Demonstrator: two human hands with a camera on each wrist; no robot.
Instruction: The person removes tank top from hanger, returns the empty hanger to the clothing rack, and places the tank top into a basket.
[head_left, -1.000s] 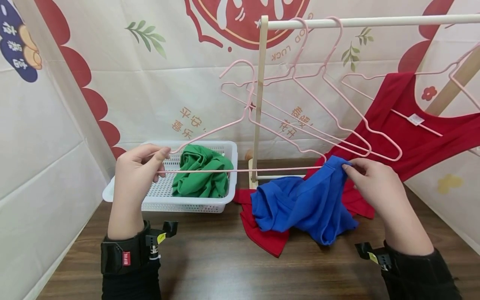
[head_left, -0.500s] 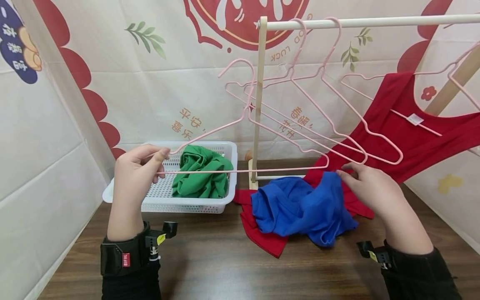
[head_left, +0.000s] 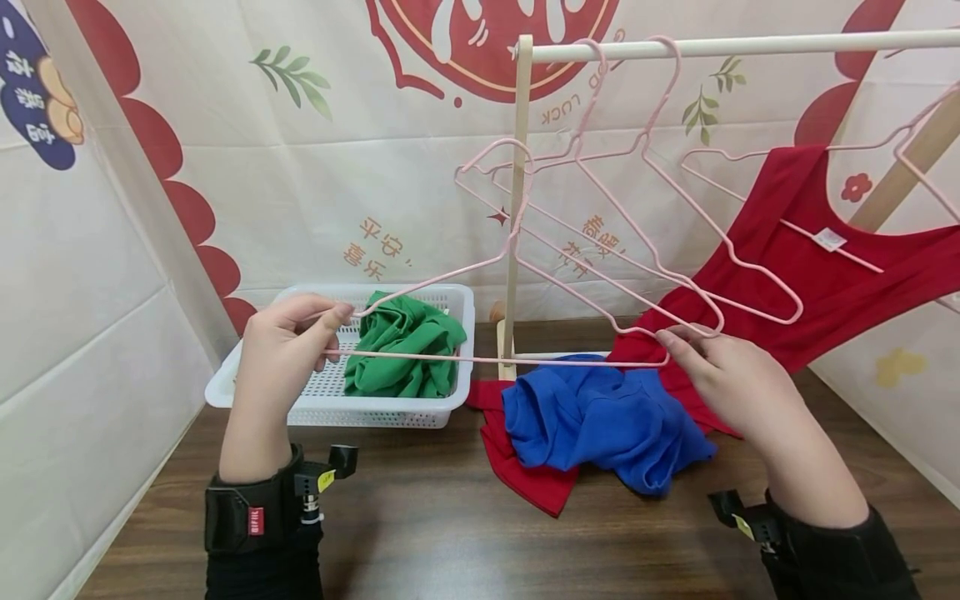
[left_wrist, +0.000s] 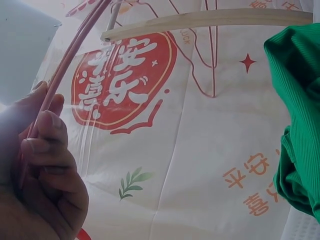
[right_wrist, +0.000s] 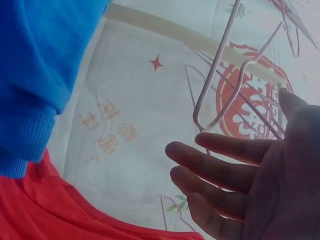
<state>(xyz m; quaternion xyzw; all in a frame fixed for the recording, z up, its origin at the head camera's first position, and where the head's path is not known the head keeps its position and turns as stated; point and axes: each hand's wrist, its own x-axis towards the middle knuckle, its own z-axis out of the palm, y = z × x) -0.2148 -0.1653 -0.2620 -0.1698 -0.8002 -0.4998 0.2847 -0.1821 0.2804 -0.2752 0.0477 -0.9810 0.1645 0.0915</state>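
My left hand (head_left: 281, 358) pinches the left end of a pink clothes hanger (head_left: 487, 360), whose bottom bar runs nearly level above the table. In the left wrist view, the fingers of my left hand (left_wrist: 47, 170) curl round the hanger (left_wrist: 70, 52). My right hand (head_left: 742, 387) is at the hanger's other end, fingertips close to its corner. The right wrist view shows the right hand (right_wrist: 230, 175) with extended fingers and the thumb apart. Below, a crumpled blue garment (head_left: 600, 425) lies over part of a red one; its ribbed band (right_wrist: 25, 140) shows in the right wrist view.
A white basket (head_left: 375, 404) at the back left holds a green garment (head_left: 405, 350). Behind, a rack with a white rail (head_left: 750, 45) carries several pink hangers. On one hangs a red sleeveless garment (head_left: 795, 217) at right. A printed cloth backdrop (head_left: 337, 192) surrounds the table.
My right hand has let go of the blue garment, which dropped onto the table, and moved to the hanger's right end. The hanger has shifted slightly right and down, its hook tilting right.
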